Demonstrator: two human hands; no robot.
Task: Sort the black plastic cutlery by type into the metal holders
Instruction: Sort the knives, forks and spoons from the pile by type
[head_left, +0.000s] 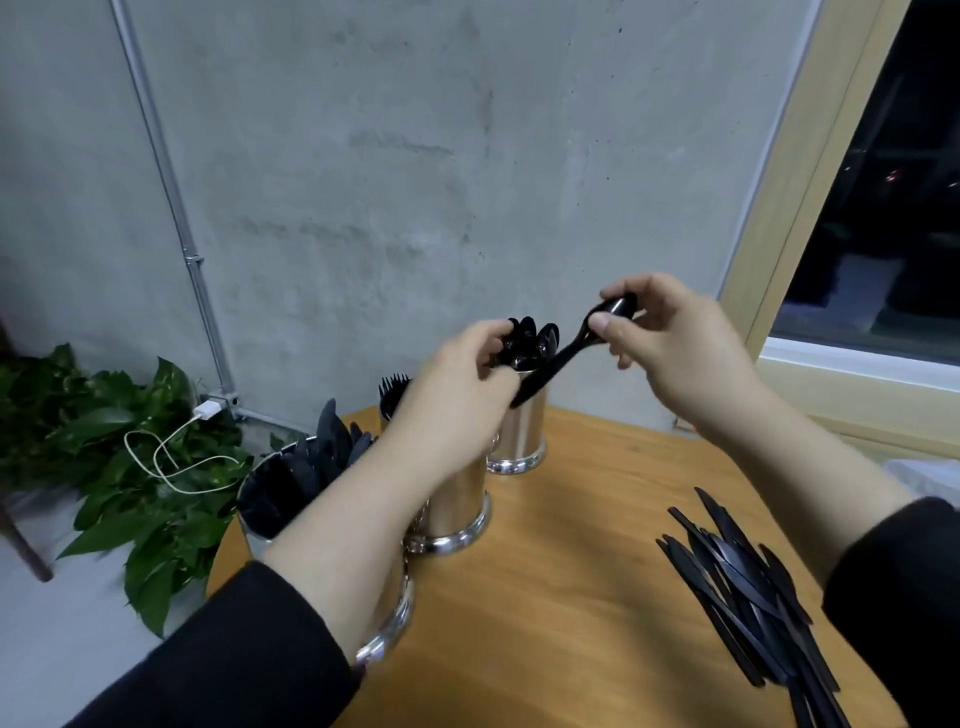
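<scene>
Three metal holders stand in a row on the wooden table (571, 597). The far holder (522, 441) is full of black spoons (535, 338). The middle holder (457, 519) shows fork tines (393, 392) behind my left wrist. The near holder (270, 499) contains knives (332, 447). My right hand (675, 348) pinches the bowl end of a black spoon (563, 356), handle slanting down toward the far holder. My left hand (462, 384) is closed on the spoons standing in the far holder. A pile of black knives (753, 587) lies on the table at the right.
A grey concrete wall is close behind the table. Leafy green plants (130, 467) and a white charger cable (171, 457) lie on the floor to the left. A wood-framed dark window (883, 208) is at the right. The table's left edge runs beside the holders.
</scene>
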